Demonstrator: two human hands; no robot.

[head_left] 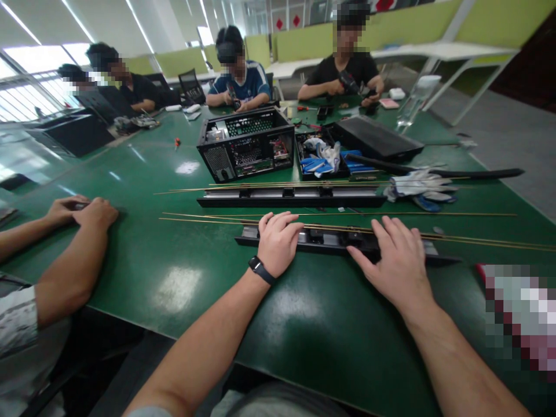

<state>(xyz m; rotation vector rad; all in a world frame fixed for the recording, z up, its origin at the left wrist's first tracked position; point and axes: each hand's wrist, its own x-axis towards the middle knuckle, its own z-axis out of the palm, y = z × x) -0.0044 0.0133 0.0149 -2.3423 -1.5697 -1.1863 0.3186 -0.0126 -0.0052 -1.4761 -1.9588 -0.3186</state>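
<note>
On the green table (182, 324) in front of me lies a long black rail (324, 238) with silvery metal inside. Thin brass-coloured rods (490, 240) run along its far side and reach past both ends. My left hand (278, 240), with a dark watch on the wrist, is closed over the rail's left part, fingers curled around its far side; the rods pass by its fingertips. My right hand (397, 258) rests across the right part, thumb and fingers apart. A second black rail (286, 201) with more rods lies parallel, farther away.
Behind the rails stand an open black computer case (247, 145) and a tray with blue-and-white gloves (324, 156). More gloves (421, 188), a black flat panel (377, 136) and a clear bottle (417, 104) are at the right. A co-worker's hands (87, 209) rest at left; other people sit opposite.
</note>
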